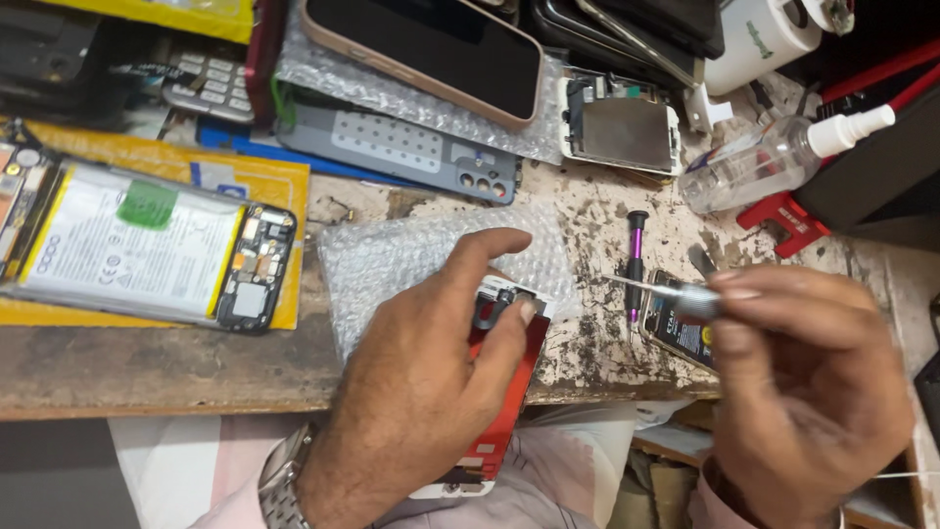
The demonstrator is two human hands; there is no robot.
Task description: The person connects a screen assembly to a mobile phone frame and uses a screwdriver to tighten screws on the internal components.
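Here, left hand [421, 392] fingers pinching a red phone frame [504, 392] at its top edge, right hand [803, 392] fingers gripping tweezers [651, 289] just beside, bubble wrap [392, 260] beneath, purple screwdriver [636, 260] between them, worn surface [147, 367] around.

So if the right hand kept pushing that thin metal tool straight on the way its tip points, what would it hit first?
Probably the purple-handled screwdriver lying on the bench: the right hand points its tweezers leftward at it. Depth is unclear; passing above, they would reach the red phone part under the left hand.
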